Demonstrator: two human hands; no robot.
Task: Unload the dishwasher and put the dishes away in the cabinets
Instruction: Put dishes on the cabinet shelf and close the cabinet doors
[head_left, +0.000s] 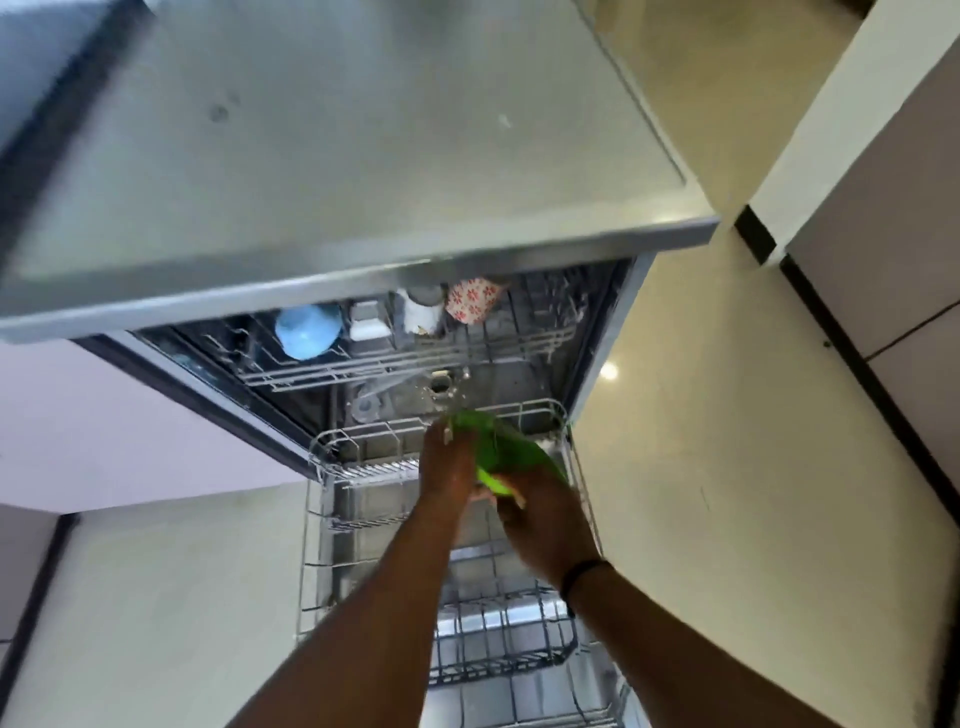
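Your two hands are over the pulled-out lower rack of the open dishwasher, both on one bright green dish. Your left hand grips its left edge, fingers curled onto the rim. Your right hand holds its near edge, thumb lying along the green rim; motion blur hides the finer finger placement. A dark band sits on your right wrist. The green dish is tilted, its far edge above the back wall of the lower rack; you cannot tell from this view whether it touches the wire or is clear of it.

Deeper inside, the upper rack carries four items in a row. From left: a light blue bowl, a small white container, a white cup and a red-and-white flowered mug lying tilted. The white cup and flowered mug are just beside each other.

A grey countertop overhangs the machine. Pale glossy floor tiles run along the right side, bordered by a dark skirting strip. A lilac cabinet front stands to the left of the opening.
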